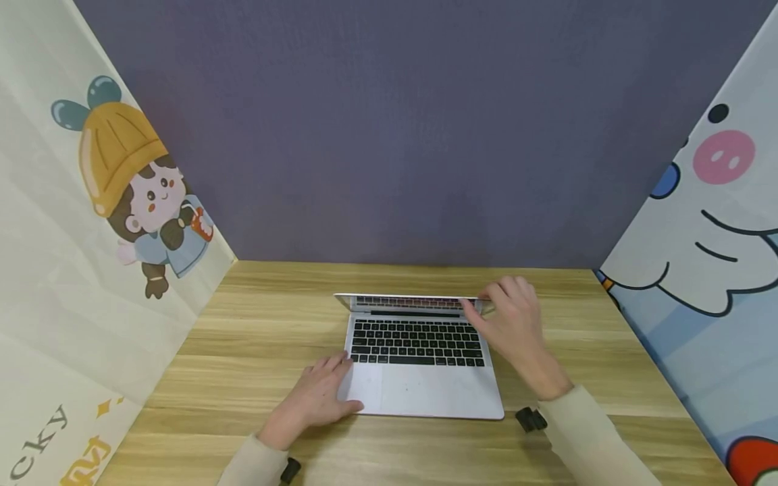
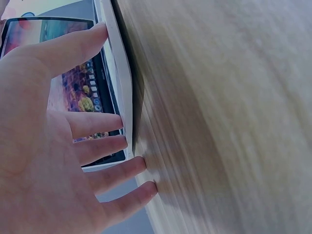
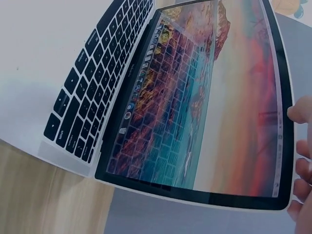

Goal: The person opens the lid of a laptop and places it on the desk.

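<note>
A silver laptop [image 1: 425,390] with a black keyboard [image 1: 418,343] sits on the table, its lid [image 3: 229,122] raised and the screen lit with a colourful picture. My right hand [image 1: 515,324] pinches the lid's top edge near its right corner, thumb on the screen side and fingers curled behind. At the laptop's front left corner rests my left hand [image 1: 316,397]. Its fingers are straight and spread along the left side, with the thumb at the front edge. The left wrist view shows these fingertips [image 2: 114,121] right at the laptop's edge and the tabletop.
A wooden table [image 1: 255,324] lies under the laptop, with a dark grey-blue wall panel [image 1: 389,135] behind it. Cartoon-printed sheets flank it, a child in a yellow hat [image 1: 124,155] at left and a pig-nosed figure [image 1: 723,223] at right. Dark straps [image 1: 531,418] are at both wrists.
</note>
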A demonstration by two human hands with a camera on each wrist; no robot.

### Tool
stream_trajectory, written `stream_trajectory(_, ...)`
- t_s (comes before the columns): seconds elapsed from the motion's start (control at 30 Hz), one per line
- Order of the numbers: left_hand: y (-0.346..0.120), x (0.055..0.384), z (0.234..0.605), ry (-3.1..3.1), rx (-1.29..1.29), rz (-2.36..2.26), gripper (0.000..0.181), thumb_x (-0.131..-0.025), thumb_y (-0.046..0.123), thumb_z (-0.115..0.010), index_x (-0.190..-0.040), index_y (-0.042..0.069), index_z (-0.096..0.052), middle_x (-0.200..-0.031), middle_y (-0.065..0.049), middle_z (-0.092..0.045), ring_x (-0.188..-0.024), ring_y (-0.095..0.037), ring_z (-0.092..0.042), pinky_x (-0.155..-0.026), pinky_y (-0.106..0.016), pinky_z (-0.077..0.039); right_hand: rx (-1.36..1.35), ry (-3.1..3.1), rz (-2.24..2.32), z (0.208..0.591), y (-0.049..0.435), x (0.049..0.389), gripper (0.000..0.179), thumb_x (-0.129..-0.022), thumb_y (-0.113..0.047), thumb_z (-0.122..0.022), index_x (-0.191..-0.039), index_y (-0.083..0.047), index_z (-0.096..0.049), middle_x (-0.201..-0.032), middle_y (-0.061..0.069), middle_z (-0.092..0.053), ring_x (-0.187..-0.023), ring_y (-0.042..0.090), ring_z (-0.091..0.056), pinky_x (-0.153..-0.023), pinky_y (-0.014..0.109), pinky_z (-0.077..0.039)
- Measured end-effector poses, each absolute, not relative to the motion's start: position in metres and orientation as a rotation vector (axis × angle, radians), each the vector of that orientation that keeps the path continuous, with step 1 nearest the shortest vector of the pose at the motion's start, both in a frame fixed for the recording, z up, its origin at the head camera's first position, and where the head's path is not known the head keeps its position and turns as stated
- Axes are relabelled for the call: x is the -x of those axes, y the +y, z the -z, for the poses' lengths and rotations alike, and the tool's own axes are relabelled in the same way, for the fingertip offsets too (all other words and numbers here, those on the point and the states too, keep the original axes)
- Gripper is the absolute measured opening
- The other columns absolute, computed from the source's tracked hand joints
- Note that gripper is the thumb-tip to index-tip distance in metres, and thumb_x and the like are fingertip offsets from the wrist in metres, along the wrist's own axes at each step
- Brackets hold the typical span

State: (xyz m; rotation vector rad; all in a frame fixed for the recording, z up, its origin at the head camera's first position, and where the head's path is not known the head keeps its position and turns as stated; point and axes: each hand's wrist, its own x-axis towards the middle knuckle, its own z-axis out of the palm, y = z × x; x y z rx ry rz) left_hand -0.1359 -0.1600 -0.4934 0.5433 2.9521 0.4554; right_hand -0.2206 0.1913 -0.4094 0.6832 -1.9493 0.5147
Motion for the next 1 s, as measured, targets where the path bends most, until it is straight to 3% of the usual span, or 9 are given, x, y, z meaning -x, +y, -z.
stream_trajectory(0.7, -0.16, 0.139, 0.499, 2.961, -0.513, -0.4, 0.095, -0.083, 0.062, -0.072, -0.148, -0.001, -0.047, -0.157, -0.022, -0.04, -0.139, -0.046, -0.041, -0.108, -0.065, -0.038, -0.61, -2.069, -0.411, 0.399, 0.178, 0.232, 0.031, -0.079, -0.027, -0.081, -0.077, 0.0, -0.066, -0.075, 0.013, -0.061, -0.069, 0.034, -0.052, -0.06, 0.045, -0.041)
stream_trajectory(1.0, -0.158, 0.14, 0.493, 2.935, -0.509, -0.432, 0.096, -0.08, 0.061, -0.076, -0.146, -0.003, -0.049, -0.154, -0.024, -0.042, -0.137, -0.047, -0.043, -0.107, -0.066, -0.039, -0.586, -2.11, -0.344, 0.395, 0.176, 0.238, 0.033, -0.082, -0.031, -0.08, -0.081, 0.0, -0.068, -0.079, 0.015, -0.064, -0.073, 0.036, -0.054, -0.063, 0.047, -0.042)
